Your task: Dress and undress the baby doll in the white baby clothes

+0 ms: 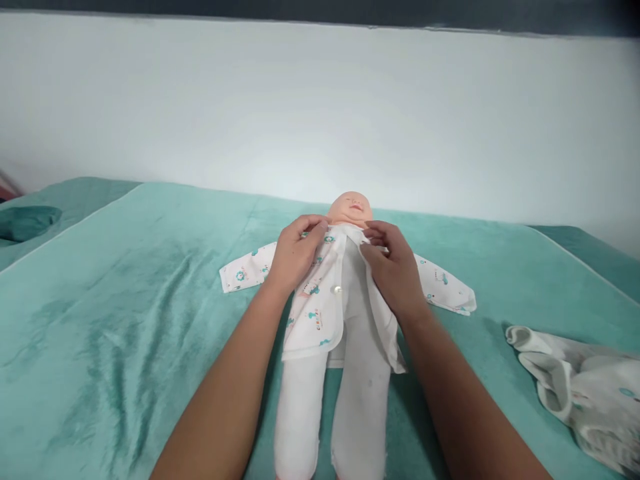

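A baby doll (351,208) with a white cloth body lies on its back on a teal blanket (125,313), head away from me. It wears a white printed shirt (315,313) with small buttons, open down the front. My left hand (295,253) pinches the shirt's left front panel near the collar. My right hand (393,270) grips the right front panel at the doll's chest. The shirt's sleeves lie spread out to both sides.
A crumpled white garment (575,390) lies on the blanket at the right. A dark green cushion (27,221) sits at the far left. A pale wall (320,113) runs behind the bed.
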`<act>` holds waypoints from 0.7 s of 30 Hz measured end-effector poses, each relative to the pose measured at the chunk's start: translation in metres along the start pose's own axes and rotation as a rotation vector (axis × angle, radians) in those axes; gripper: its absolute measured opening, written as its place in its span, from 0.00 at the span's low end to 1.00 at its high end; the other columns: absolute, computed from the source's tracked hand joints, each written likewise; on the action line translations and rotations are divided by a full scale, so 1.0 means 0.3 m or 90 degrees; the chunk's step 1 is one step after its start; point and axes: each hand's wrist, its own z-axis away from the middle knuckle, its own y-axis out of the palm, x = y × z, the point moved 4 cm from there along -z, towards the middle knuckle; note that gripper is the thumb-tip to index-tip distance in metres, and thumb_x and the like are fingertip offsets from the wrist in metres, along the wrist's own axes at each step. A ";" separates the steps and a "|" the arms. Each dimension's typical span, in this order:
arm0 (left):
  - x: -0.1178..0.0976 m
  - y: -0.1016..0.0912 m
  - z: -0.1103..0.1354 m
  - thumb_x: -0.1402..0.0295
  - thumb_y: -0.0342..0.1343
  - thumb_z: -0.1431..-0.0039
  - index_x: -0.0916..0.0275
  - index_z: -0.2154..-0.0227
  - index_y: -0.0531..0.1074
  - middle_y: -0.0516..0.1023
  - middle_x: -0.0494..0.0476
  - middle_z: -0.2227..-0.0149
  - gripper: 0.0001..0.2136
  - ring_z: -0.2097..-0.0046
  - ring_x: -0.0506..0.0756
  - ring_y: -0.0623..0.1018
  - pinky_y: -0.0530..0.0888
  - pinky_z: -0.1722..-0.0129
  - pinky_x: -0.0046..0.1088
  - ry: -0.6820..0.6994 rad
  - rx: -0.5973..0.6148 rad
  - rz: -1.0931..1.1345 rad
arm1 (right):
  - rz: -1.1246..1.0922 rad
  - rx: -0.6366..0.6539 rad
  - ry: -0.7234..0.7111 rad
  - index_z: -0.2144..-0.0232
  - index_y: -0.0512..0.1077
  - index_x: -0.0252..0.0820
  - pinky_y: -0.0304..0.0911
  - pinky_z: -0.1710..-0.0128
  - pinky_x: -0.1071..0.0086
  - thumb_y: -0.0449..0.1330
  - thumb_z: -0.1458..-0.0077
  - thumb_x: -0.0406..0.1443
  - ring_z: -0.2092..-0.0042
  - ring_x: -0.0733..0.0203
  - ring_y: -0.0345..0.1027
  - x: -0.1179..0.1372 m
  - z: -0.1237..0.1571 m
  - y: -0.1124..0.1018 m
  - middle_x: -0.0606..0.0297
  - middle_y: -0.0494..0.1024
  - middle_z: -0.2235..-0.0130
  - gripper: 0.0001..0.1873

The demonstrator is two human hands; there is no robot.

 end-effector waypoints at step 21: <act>0.020 0.065 -0.041 0.70 0.53 0.39 0.57 0.57 0.76 0.73 0.53 0.56 0.11 0.56 0.52 0.72 0.68 0.51 0.28 0.049 0.075 -0.067 | 0.066 -0.019 0.016 0.68 0.74 0.44 0.59 0.62 0.65 0.57 0.49 0.40 0.65 0.58 0.66 -0.066 -0.129 0.012 0.67 0.76 0.67 0.08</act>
